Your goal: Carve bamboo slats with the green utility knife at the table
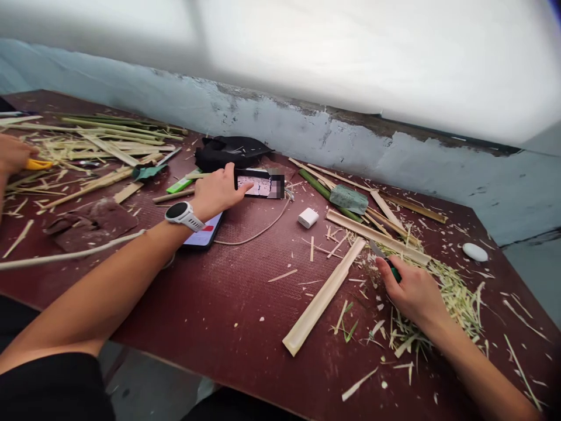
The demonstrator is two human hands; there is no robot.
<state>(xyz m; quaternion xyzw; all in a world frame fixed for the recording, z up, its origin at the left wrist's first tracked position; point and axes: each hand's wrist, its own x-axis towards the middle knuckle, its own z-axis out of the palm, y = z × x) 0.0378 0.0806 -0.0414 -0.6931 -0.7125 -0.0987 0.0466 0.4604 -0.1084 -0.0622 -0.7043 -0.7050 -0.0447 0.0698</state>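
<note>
My left hand point(215, 194), with a white watch point(184, 215) on the wrist, reaches to a phone point(258, 185) showing a picture. Its thumb is stretched over the screen and other fingers are by the phone's upper left edge. Under that forearm lies a second phone point(204, 235), partly covered. On the right, my right hand point(414, 292) is closed around the dark green handle of a knife point(380, 252), its blade pointing up and left. Beside the blade lies a split bamboo strip point(324, 298); another bamboo strip point(379, 237) lies behind it.
Bamboo shavings point(458, 295) lie around my right hand. A white charger plug point(308, 218), a cable point(258, 234) and a white oval object point(475, 252) rest on the dark red table point(245, 298). At left, another person's hand point(13, 155) holds a yellow-handled tool point(38, 165) near bamboo strips.
</note>
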